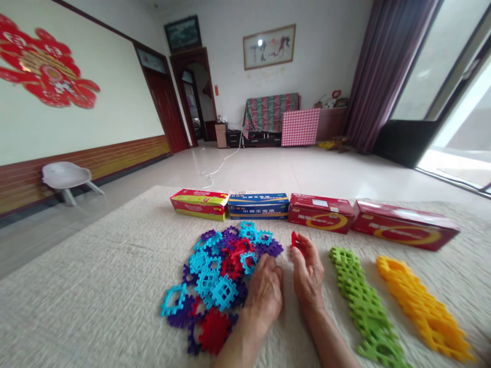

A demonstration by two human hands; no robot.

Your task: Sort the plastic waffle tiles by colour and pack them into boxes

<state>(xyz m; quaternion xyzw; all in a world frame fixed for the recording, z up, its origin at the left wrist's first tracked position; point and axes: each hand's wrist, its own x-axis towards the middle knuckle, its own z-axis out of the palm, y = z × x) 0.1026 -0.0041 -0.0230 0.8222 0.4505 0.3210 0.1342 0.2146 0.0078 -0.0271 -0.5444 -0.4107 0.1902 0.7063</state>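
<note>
A mixed heap of blue, purple and red plastic waffle tiles (218, 276) lies on the beige cloth. My left hand (264, 294) rests palm down at the heap's right edge, fingers curled against the tiles; I cannot see anything inside it. Just to its right, my right hand (309, 273) pinches a red tile (294, 240) upright at its fingertips. Further right, green tiles (362, 299) lie in a row, and beyond them yellow tiles (422, 306) form a second row.
Several long cartons stand in a line behind the tiles: a red-yellow box (199, 204), a blue box (259, 206) and two red boxes (320, 212) (406, 225). The cloth-covered surface (95, 286) spreads left. Beyond are a tiled floor, a white chair (67, 179) and a sofa (270, 112).
</note>
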